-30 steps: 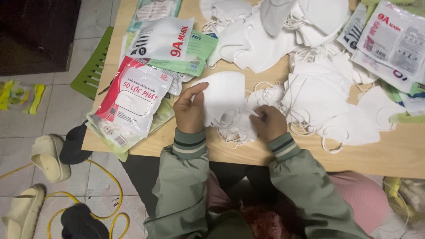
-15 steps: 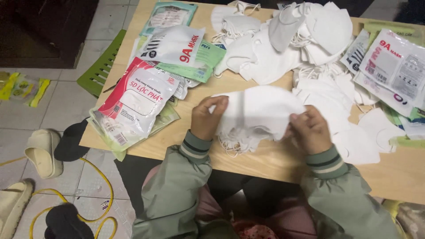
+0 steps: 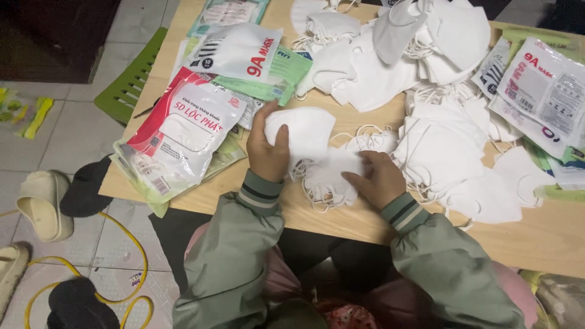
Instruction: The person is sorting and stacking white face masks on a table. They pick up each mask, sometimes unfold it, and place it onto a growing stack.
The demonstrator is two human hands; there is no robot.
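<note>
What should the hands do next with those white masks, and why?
Probably square the small stack of white masks together. The left hand grips the top mask's edge and the right hand presses the lower ones, yet they lie offset, loops trailing loose.

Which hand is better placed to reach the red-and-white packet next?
Left, probably. The left hand holds a white mask right beside the red-and-white packet. The right hand rests on the small mask stack, farther away.

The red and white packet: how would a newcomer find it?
On the wooden table, look at the left edge, beside the left hand. The red and white packet tops that pile, the only one with a red band.
</note>
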